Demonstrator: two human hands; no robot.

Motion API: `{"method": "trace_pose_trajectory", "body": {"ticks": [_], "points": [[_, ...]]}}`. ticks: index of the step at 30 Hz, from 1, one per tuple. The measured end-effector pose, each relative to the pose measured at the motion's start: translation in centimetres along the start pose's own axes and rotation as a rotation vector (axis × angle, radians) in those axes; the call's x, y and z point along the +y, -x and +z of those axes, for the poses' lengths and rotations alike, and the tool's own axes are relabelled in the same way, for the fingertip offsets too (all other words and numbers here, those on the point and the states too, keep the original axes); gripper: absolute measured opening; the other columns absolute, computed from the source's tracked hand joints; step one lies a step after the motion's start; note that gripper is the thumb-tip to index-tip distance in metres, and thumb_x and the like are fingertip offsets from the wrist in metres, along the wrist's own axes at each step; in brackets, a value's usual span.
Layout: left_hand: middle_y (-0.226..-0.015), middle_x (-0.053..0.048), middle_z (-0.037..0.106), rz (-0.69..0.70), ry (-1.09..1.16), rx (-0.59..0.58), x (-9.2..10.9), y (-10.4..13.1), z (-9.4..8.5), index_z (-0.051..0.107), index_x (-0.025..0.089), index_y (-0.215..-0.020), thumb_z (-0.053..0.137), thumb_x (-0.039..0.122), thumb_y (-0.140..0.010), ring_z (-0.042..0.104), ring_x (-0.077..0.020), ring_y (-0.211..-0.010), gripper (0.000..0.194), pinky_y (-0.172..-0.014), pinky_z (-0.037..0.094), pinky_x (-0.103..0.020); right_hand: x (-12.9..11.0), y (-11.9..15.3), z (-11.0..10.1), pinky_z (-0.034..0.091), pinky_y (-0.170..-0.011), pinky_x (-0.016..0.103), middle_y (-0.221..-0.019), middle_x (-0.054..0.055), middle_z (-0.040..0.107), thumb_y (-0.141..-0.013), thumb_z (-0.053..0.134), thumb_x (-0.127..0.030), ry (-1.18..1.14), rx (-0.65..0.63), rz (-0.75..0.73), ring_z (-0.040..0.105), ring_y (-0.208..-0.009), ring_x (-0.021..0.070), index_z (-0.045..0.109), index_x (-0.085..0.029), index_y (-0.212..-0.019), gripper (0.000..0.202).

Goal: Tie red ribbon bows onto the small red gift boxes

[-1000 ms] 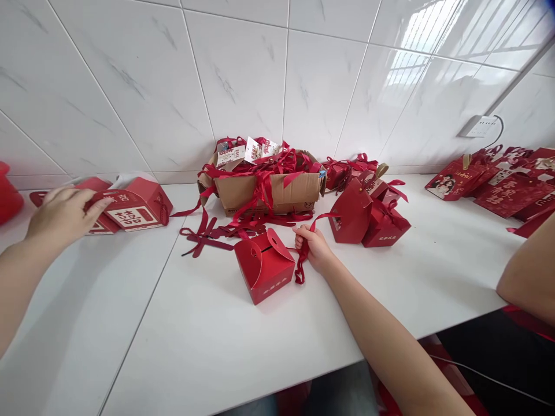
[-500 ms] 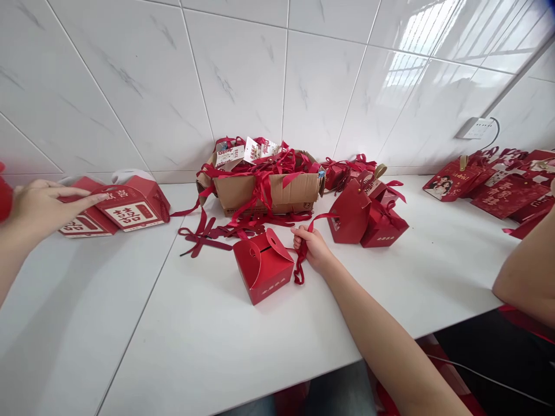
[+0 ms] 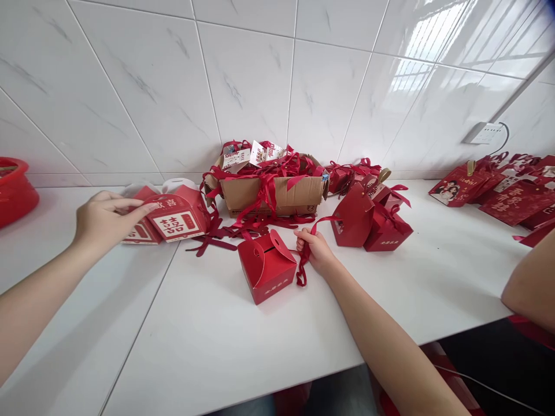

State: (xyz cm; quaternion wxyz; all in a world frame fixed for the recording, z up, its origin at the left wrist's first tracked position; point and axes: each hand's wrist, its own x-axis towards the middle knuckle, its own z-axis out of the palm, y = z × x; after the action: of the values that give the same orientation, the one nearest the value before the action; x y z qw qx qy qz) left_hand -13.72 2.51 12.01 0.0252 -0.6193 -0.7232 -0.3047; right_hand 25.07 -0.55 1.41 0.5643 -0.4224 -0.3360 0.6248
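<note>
**Red boxes and ribbon on the white worktop**

My left hand [image 3: 104,222] is out to the left. Its fingers are spread and they rest on a red box with white signs [image 3: 176,216]. That box lies on its side on the worktop [image 3: 225,341], and a flat red box [image 3: 136,234] is tucked just beside it, under my fingers.

My right hand [image 3: 316,249] is closed around a red ribbon [image 3: 303,263]. The ribbon goes up in a loop above my fist and hangs down below it onto the worktop. Just to the left of this hand stands a small red box [image 3: 266,267] with a round flap on top. It sits near the middle of the worktop, and I cannot tell if it touches my hand.

Behind it, by the wall, is a brown carton [image 3: 277,193] full of red ribbons, with more ribbons spilled in front. To the right of my fist is a bunch of red boxes [image 3: 370,222]. A red bowl [image 3: 15,190] is far left. More red bags [image 3: 498,190] lie far right. Another person's arm [image 3: 531,283] shows at the right edge.
</note>
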Motion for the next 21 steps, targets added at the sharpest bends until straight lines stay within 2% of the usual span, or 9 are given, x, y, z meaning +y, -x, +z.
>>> {"method": "trace_pose_trajectory", "body": {"ticks": [8,11,13,14,16,17,18,20,21], "points": [[-0.096,-0.001,0.056,0.237,0.018,0.016,2.6,1.4,1.3,0.069,0.014,-0.097,0.053,0.054,-0.087,0.055,-0.0152,-0.086,0.045,-0.081,0.045,-0.028,-0.1,-0.1,0.0,0.028,-0.045,0.021,-0.048,-0.008,0.039,-0.063,0.074,-0.034,0.074,-0.013,-0.022,0.032,-0.043,0.0046,0.029,-0.021,-0.056,0.048],[-0.107,-0.008,0.056,0.344,-0.122,0.104,3.1,1.8,1.5,0.069,0.011,-0.096,0.053,0.050,-0.087,0.051,-0.0266,-0.109,0.043,-0.098,0.040,-0.040,-0.5,0.0,-0.2,0.014,-0.042,0.022,-0.047,-0.011,0.027,-0.066,0.073,-0.041,0.142,-0.027,-0.018,0.018,-0.041,0.0038,0.026,-0.021,-0.058,0.051],[-0.127,-0.015,0.049,0.341,-0.197,0.192,4.1,3.1,1.5,0.066,0.011,-0.107,0.057,0.051,-0.084,0.035,-0.0400,-0.127,0.047,-0.104,0.032,-0.053,-1.0,0.3,-0.2,0.010,-0.043,0.023,-0.047,-0.011,0.022,-0.068,0.071,-0.048,0.196,-0.023,-0.005,0.014,-0.042,0.0046,0.028,-0.022,-0.059,0.051],[-0.139,-0.017,0.039,0.308,-0.196,0.225,4.8,4.1,1.5,0.061,0.012,-0.119,0.057,0.052,-0.083,0.027,-0.0457,-0.132,0.053,-0.104,0.027,-0.061,-1.2,0.6,-0.2,0.010,-0.043,0.024,-0.048,-0.011,0.023,-0.069,0.070,-0.050,0.273,0.003,-0.013,0.015,-0.043,0.0051,0.030,-0.022,-0.059,0.050],[-0.144,-0.017,0.035,0.294,-0.066,0.267,6.5,6.8,1.6,0.053,0.016,-0.128,0.061,0.053,-0.081,0.028,-0.0434,-0.133,0.060,-0.106,0.026,-0.060,-1.5,1.3,-0.1,0.016,-0.044,0.023,-0.050,-0.008,0.031,-0.072,0.068,-0.053,0.567,0.111,-0.051,0.026,-0.045,0.0069,0.036,-0.021,-0.061,0.046],[-0.140,-0.015,0.041,0.336,0.055,0.218,7.4,8.4,1.9,0.049,0.018,-0.131,0.061,0.052,-0.081,0.034,-0.0380,-0.132,0.062,-0.109,0.026,-0.057,-1.6,1.6,0.0,0.020,-0.046,0.023,-0.052,-0.006,0.038,-0.073,0.066,-0.052,0.764,0.172,-0.067,0.033,-0.048,0.0086,0.040,-0.021,-0.064,0.042],[-0.136,-0.014,0.046,0.395,0.211,0.072,8.3,10.0,2.3,0.041,0.019,-0.136,0.061,0.052,-0.081,0.040,-0.0327,-0.130,0.067,-0.109,0.030,-0.051,-1.6,1.9,0.1,0.024,-0.048,0.023,-0.057,-0.004,0.046,-0.075,0.065,-0.051,0.966,0.220,-0.071,0.041,-0.053,0.0109,0.044,-0.021,-0.068,0.037],[-0.147,-0.012,0.038,0.373,0.416,-0.277,9.9,12.8,3.4,0.025,0.026,-0.145,0.063,0.055,-0.079,0.037,-0.0312,-0.135,0.081,-0.108,0.034,-0.050,-1.6,2.2,0.2,0.030,-0.051,0.025,-0.070,0.000,0.059,-0.077,0.062,-0.045,1.287,0.241,-0.014,0.053,-0.063,0.0156,0.050,-0.022,-0.078,0.026],[-0.151,-0.012,0.032,0.371,0.440,-0.365,10.6,13.9,4.2,0.020,0.028,-0.147,0.067,0.057,-0.075,0.033,-0.0344,-0.138,0.091,-0.109,0.032,-0.053,-1.7,2.3,0.2,0.032,-0.051,0.025,-0.076,0.002,0.063,-0.077,0.062,-0.042,1.388,0.224,0.029,0.056,-0.067,0.0176,0.052,-0.022,-0.082,0.023]]}}
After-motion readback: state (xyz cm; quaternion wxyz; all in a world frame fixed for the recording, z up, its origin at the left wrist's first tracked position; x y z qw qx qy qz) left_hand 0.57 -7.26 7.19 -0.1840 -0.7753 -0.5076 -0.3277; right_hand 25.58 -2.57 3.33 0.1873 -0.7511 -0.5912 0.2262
